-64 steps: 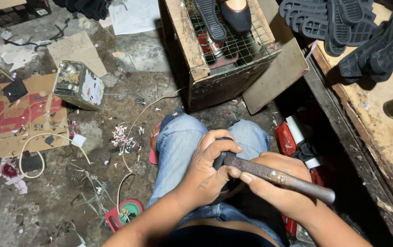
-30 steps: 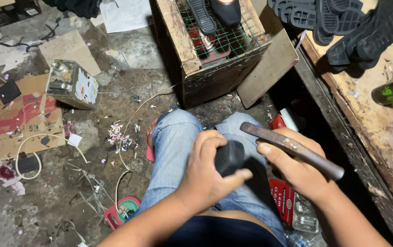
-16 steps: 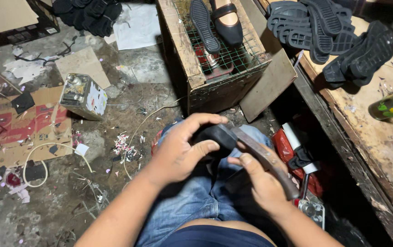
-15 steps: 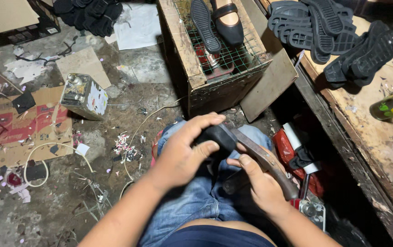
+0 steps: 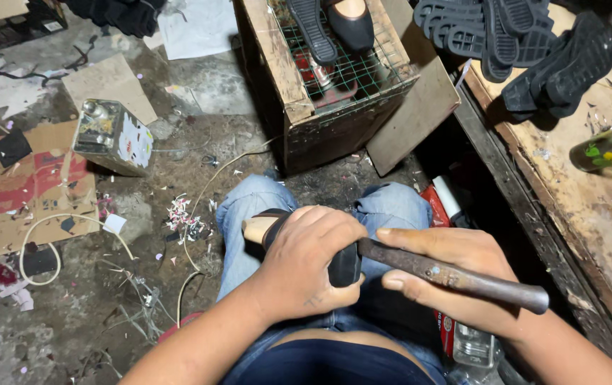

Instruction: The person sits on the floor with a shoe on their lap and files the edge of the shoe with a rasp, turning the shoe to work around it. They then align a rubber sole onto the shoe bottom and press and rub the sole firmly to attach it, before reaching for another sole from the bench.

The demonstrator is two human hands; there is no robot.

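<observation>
— When you compared it with the picture half a second before, what was different?

— The left hand [image 5: 304,264] had closed more over the black shoe [image 5: 343,265], so less of the shoe showed. The rusty metal tool [image 5: 455,276] lay flatter, with its thick end pointing to the right, and the camera stood closer to the lap.

— What could you not see well?

— Most of the shoe was hidden under the left fingers. Only a pale tan tip [image 5: 255,229] showed at the left, and a dark rounded part between the two hands. I could not tell where the tool met the shoe.

— How were the hands holding?

— The left hand was wrapped tightly around the shoe, on the person's jeans [image 5: 249,214]. The right hand [image 5: 448,281] was curled around the tool's shaft, thumb on top.

— And around them?

— A wooden crate [image 5: 334,114] with wire mesh stood beyond the knees, and black soles [image 5: 505,36] lay at the far edge of the workbench [image 5: 577,207].
</observation>
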